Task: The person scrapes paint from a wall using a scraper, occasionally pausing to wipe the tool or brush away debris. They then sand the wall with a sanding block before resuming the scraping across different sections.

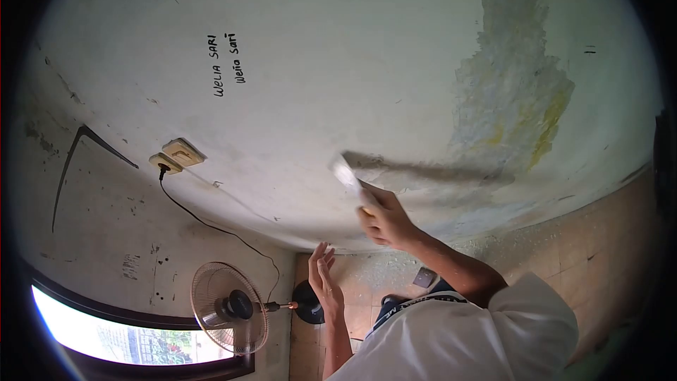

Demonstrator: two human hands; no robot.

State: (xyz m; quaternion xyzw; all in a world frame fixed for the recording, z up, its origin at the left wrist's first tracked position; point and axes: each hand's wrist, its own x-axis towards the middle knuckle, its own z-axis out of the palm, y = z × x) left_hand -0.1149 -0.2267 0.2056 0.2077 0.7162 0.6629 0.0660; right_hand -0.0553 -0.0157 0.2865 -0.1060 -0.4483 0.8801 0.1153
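Note:
My right hand is wrapped round the handle of a scraper. Its pale flat blade is smeared by motion and held close over the white wall, with a dark shadow beside it. To the right of the blade lies a grey, rough patch where the paint is gone, with yellow stains. My left hand holds nothing; its fingers are spread, overlapping the foot of the wall and the base of the fan in this view.
A cord runs from the fan to a wall socket beside a switch. Pale flakes are scattered over the tiled floor, where a small dark rectangular object lies near my feet. A bright window shows at lower left.

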